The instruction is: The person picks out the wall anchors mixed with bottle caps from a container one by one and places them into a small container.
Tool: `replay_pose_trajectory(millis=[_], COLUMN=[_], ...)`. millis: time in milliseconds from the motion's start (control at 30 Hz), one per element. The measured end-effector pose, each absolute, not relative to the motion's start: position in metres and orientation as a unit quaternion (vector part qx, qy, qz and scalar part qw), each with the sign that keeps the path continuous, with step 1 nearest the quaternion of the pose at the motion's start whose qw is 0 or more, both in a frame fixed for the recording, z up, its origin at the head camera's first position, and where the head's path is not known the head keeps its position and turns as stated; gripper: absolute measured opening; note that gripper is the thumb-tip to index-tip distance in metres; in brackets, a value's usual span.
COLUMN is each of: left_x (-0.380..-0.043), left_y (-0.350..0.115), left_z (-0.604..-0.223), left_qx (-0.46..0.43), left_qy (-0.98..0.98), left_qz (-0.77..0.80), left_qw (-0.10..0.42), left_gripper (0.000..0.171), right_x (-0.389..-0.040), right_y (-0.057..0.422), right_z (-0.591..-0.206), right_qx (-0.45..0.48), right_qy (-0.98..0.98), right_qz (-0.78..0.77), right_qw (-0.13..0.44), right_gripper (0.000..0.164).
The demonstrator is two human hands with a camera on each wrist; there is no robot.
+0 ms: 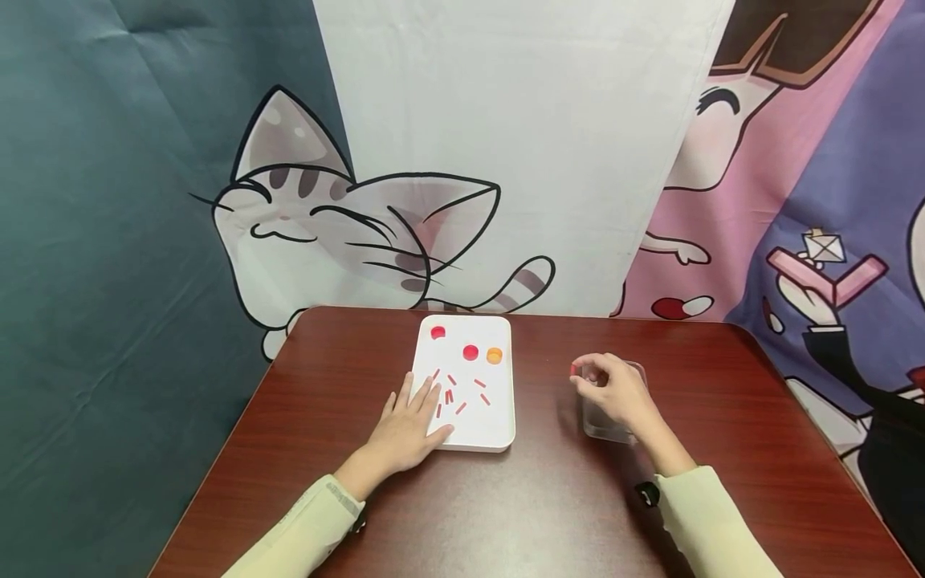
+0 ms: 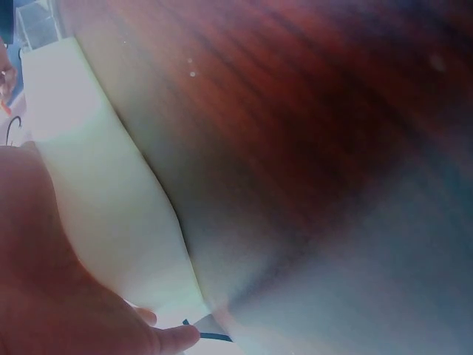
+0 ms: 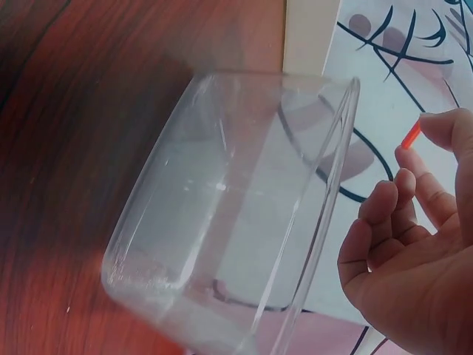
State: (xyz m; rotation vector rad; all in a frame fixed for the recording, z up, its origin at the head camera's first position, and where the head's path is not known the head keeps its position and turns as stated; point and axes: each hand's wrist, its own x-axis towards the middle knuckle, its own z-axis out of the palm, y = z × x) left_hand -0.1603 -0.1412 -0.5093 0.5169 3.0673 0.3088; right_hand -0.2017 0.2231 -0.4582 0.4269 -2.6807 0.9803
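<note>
My left hand (image 1: 406, 429) rests with fingers spread on the left edge of a white rounded board or tray (image 1: 477, 437). Several short red sticks (image 1: 461, 408) lie scattered over its middle. Toward its far end are a red round piece (image 1: 470, 352), another red one (image 1: 438, 331) and an orange one (image 1: 495, 356). My right hand (image 1: 614, 389) is raised over a clear plastic box (image 3: 214, 185). Between thumb and index finger it pinches a small orange-red stick (image 3: 411, 134). In the left wrist view, the thumb (image 2: 174, 339) lies against the white side.
Both things stand on a dark red-brown wooden table (image 1: 347, 353), the box to the right of the board. A cloth with cartoon cats (image 1: 325, 233) hangs behind the table's far edge. Bare tabletop lies between board and box.
</note>
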Motion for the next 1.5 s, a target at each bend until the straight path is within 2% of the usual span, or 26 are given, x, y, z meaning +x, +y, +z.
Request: replay_pose_trajectory(millis=[300,767,1500], left_x=[-0.161,-0.160,-0.160], left_y=[-0.141,-0.142,-0.141], left_z=[-0.508,-0.509,-0.507], left_qx=[0.163,0.165,0.166], left_qy=[0.983,0.982,0.981], left_qz=[0.086,0.094,0.096], left_qw=[0.008,0.004,-0.002], left_gripper=[0.080,0.079,0.078], right_x=[-0.201,-0.199,-0.202], right_y=[0.238,0.261,0.285], right_z=[-0.458,-0.464,-0.468], right_qx=[0.129,0.105,0.116], right_qy=[-0.921,-0.928,-0.931], right_qz=[0.348,0.340,0.331], right_qw=[0.122,0.112,0.102], right_gripper=[0.020,0.018,0.018])
